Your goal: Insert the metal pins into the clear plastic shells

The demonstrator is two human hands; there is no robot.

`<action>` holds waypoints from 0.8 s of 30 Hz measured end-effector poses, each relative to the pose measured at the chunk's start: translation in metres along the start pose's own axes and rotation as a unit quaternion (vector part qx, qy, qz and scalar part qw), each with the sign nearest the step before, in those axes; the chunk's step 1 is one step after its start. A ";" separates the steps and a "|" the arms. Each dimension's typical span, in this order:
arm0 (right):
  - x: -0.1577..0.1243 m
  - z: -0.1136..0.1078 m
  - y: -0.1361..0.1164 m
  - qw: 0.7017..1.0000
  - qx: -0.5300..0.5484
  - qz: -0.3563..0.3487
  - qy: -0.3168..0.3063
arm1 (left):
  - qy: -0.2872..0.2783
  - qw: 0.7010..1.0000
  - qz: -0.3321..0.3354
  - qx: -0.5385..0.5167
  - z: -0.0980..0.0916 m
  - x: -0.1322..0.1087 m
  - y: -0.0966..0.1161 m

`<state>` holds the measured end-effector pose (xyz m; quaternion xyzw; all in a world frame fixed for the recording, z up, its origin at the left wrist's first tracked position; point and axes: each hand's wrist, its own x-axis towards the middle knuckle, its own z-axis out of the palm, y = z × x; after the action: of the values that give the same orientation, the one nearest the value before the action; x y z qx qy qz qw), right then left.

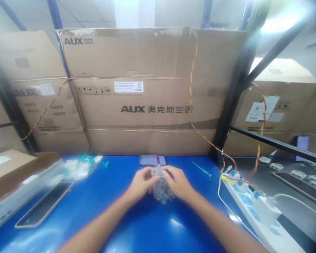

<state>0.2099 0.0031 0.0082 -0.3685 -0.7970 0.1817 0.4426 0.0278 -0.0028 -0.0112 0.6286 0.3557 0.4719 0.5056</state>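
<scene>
Between my two hands, above the blue tabletop [116, 218], is a small clear, crinkled object [161, 193] that looks like transparent plastic; its exact kind I cannot make out. My left hand [142, 182] pinches it from the left with thumb and fingers. From the other side my right hand [177, 181] grips it, thumb near the top. Just beyond the fingertips a phone [152, 160] with a lit screen lies against the cardboard, partly covered by the hands.
A dark-screened phone [44, 205] and a heap of small white pieces [77, 168] lie left, beside an open carton [13, 179]. At right are a thin blue tool [202, 170], a power strip [255, 207] with plugs, and loose cables. Large cardboard boxes [147, 140] wall the back.
</scene>
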 end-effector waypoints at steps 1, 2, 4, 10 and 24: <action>0.000 0.001 -0.001 1.000 0.008 0.008 0.000 | -0.005 1.000 0.000 -0.001 0.000 -0.001 0.001; 0.000 0.001 -0.002 1.000 0.017 0.019 0.000 | -0.011 1.000 -0.001 -0.002 0.001 -0.001 0.003; 0.000 0.002 -0.003 0.998 0.042 0.046 0.005 | -0.020 1.000 -0.006 -0.002 0.002 -0.002 0.004; 0.003 0.003 -0.003 0.979 0.146 0.139 -0.002 | -0.035 0.998 -0.017 0.045 0.003 -0.002 0.008; 0.017 -0.029 0.014 0.960 0.153 0.197 0.124 | -0.019 0.868 0.084 0.489 0.013 -0.016 -0.007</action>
<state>0.2347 0.0245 0.0251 -0.4655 -0.6102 0.3382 0.5446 0.0351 -0.0201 -0.0220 0.8316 0.4775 0.2662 0.0983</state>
